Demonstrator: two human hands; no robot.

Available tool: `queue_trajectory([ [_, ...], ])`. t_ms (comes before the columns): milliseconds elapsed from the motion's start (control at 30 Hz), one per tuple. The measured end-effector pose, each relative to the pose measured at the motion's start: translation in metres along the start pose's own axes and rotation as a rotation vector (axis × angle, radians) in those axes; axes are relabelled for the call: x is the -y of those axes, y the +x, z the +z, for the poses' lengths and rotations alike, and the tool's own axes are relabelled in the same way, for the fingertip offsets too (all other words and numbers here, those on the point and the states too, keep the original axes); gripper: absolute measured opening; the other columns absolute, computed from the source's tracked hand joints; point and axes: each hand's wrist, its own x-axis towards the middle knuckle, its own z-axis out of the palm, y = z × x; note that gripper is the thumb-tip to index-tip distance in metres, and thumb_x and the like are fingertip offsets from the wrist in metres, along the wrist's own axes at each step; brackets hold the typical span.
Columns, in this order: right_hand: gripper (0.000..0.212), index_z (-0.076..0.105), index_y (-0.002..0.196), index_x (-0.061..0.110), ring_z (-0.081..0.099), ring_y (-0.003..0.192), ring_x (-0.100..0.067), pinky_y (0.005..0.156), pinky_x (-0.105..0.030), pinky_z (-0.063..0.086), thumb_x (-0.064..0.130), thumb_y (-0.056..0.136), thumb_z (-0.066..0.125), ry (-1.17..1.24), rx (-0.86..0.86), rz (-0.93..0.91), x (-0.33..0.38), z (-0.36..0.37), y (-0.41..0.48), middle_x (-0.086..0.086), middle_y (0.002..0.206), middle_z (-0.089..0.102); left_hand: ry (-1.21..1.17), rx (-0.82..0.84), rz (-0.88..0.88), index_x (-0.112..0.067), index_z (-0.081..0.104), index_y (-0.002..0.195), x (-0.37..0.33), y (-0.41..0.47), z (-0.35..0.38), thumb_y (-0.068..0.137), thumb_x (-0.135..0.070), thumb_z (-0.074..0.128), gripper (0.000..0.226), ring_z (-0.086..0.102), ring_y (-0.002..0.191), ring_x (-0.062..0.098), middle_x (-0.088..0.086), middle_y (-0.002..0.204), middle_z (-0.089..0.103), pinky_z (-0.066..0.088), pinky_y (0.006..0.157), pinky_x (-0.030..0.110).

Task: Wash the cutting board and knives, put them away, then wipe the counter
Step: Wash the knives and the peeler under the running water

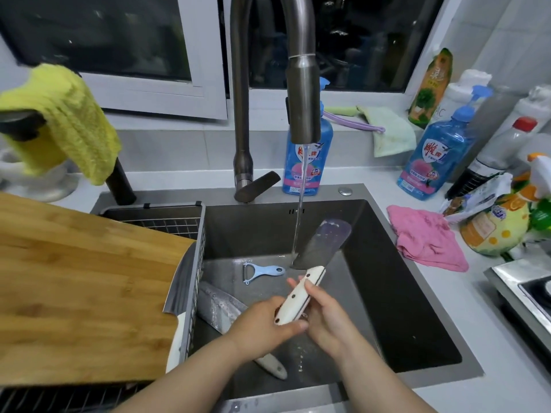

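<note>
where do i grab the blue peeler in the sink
Pinch the peeler by its handle, coming from above on the right. It lies flat on the sink floor, blade head at the left end, handle pointing right toward the knife under the tap, nothing on top of it.

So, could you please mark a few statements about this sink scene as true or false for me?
1. The left hand and right hand both hold the cleaver. True.
2. The faucet is off. False: water runs onto the cleaver's blade.
3. The blue peeler lies in the sink. True.
4. The cutting board stands in the sink. False: it rests to its left, partly over the drain basket.
</note>
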Motion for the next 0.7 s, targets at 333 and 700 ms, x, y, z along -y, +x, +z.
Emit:
queue_trajectory([
  [333,0.006,0.062,0.089,0.018,0.061,0.073,-0.007,0.067,-0.019,0.044,0.015,0.084,0.063,-0.573,0.126,0.021,-0.012,0.004,0.006,0.005,0.078,0.068,0.158,-0.158,-0.143,-0.018,0.052,0.111,0.0,0.011,-0.004,0.081,-0.021,0.053,0.03,0.058,0.106,0.025,0.006,0.112,0.063,0.045,0.08,0.026],
  [700,0.037,0.057,0.108,0.009,0.055,0.105,-0.022,0.094,-0.028,0.04,0.012,0.073,0.045,-1.583,-0.343,-1.139,0.002,-0.003,0.017,-0.009,0.106,0.066,0.616,-0.275,-0.107,-0.025,0.055,0.108,0.021,0.008,-0.047,0.083,-0.042,0.053,0.031,0.06,0.104,0.021,-0.001,0.108,0.065,0.044,0.075,0.027],
])
